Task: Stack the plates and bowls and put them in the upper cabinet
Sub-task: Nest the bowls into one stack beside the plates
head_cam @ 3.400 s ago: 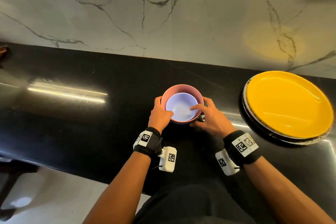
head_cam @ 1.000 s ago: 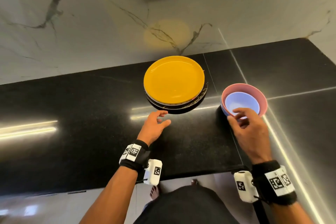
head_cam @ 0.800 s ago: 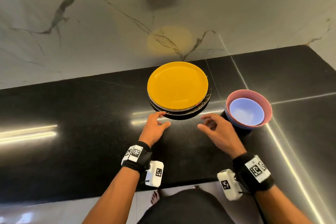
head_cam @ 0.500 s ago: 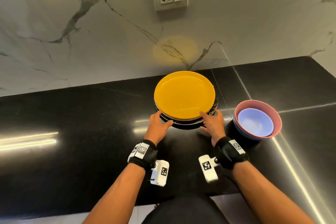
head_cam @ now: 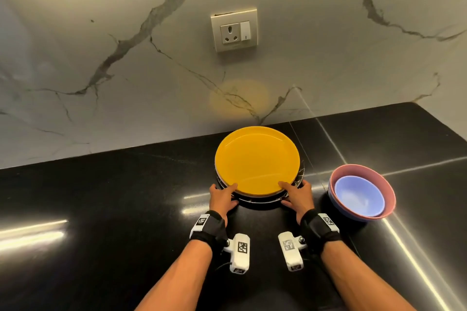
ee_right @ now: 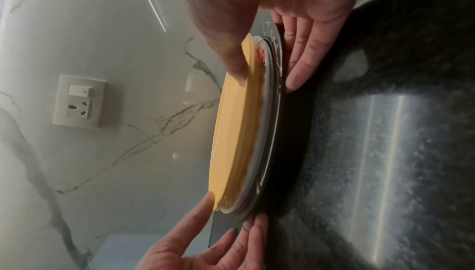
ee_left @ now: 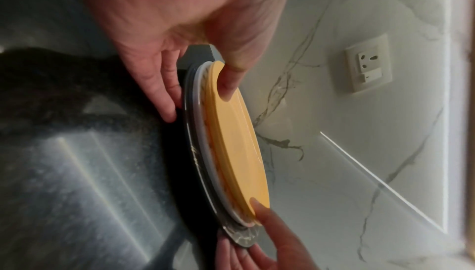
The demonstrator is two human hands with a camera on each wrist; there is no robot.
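A stack of plates with a yellow plate (head_cam: 256, 159) on top sits on the black counter (head_cam: 101, 209); white and dark plates show beneath it (ee_left: 203, 152). My left hand (head_cam: 228, 193) pinches the stack's near-left rim, thumb on the yellow plate (ee_left: 228, 83), fingers (ee_left: 164, 99) under the bottom plate. My right hand (head_cam: 290, 194) holds the near-right rim the same way, thumb (ee_right: 231, 59) on top, fingers (ee_right: 298, 67) beneath. I cannot tell whether the stack is off the counter. A pink bowl (head_cam: 364, 171) with a lilac bowl (head_cam: 358, 197) nested inside stands to the right, untouched.
A marble wall rises behind the counter with a socket and switch plate (head_cam: 234, 30) above the stack. Bright light streaks lie on the counter at the left and right. The counter's near edge runs just in front of my body.
My right hand let go of the nested bowls and moved left to the plates. Both hands closed in and took the stack's near rim. The view tilted up.
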